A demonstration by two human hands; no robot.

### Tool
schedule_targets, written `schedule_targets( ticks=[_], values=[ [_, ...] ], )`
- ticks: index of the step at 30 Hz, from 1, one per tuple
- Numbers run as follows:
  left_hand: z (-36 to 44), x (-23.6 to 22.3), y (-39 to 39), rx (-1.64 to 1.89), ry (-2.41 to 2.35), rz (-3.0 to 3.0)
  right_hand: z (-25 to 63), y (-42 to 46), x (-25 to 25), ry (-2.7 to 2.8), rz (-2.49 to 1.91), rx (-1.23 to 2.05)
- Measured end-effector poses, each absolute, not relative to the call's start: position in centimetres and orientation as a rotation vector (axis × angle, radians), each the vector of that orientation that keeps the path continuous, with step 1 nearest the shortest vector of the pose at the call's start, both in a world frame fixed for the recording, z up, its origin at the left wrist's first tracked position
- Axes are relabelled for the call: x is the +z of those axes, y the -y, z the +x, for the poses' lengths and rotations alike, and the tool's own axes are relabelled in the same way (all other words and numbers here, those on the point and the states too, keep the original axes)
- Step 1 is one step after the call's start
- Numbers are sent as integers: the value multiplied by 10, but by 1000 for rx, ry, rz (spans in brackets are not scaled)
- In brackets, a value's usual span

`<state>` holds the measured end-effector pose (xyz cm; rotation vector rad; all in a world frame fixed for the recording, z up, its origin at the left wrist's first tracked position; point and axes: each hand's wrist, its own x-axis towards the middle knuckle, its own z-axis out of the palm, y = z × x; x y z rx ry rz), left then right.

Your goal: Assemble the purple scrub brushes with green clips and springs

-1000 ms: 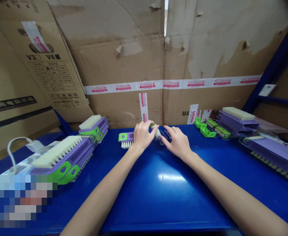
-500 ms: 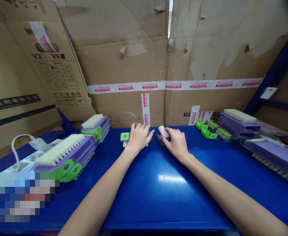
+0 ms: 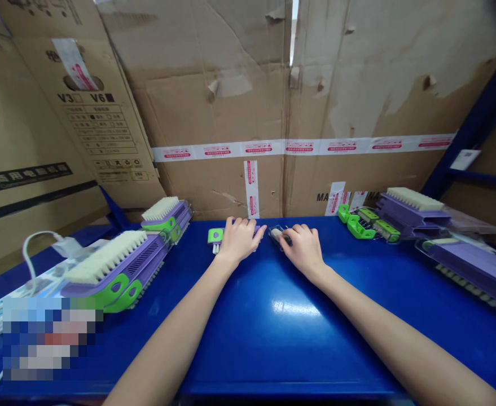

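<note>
My left hand (image 3: 240,241) is closed over a purple and green brush (image 3: 215,235) lying bristles down on the blue table. Its green end and some white bristles stick out left of my fingers, and my palm hides most of its body. Just to the right, my right hand (image 3: 302,246) grips a clear plastic cover (image 3: 272,233) against the tabletop. A white cylindrical piece (image 3: 276,232) lies low inside the cover, partly hidden by my thumb and fingers. A small gap separates the two hands.
Purple and green brushes (image 3: 116,265) are stacked at the left, beside a power strip with a white cable (image 3: 30,265). Green frames (image 3: 360,228), purple housings (image 3: 412,214) and another brush (image 3: 476,262) lie at the right. Cardboard (image 3: 214,113) walls the back of the blue table (image 3: 290,349).
The white cylindrical piece has gone down from a raised, tilted position into the clear cover, with my right fingers lowering over it. My left hand stays on the brush.
</note>
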<state>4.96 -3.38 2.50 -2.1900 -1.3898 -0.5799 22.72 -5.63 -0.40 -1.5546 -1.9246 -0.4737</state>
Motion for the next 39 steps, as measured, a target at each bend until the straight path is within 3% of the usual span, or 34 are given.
schedule_targets(
  ticks=[13, 24, 29, 39],
  values=[
    [49, 27, 35, -566, 1409, -2196, 221, 63, -7, 2090, -1533, -468],
    [43, 29, 35, -551, 1461, -2186, 236, 152, -3, 2337, -1013, -516],
    [43, 27, 34, -535, 1458, -2177, 297, 183, -14, 2128, -1156, -674],
    [44, 27, 32, -580, 1481, -2200, 429, 164, -28, 1890, -1794, -930]
  ],
)
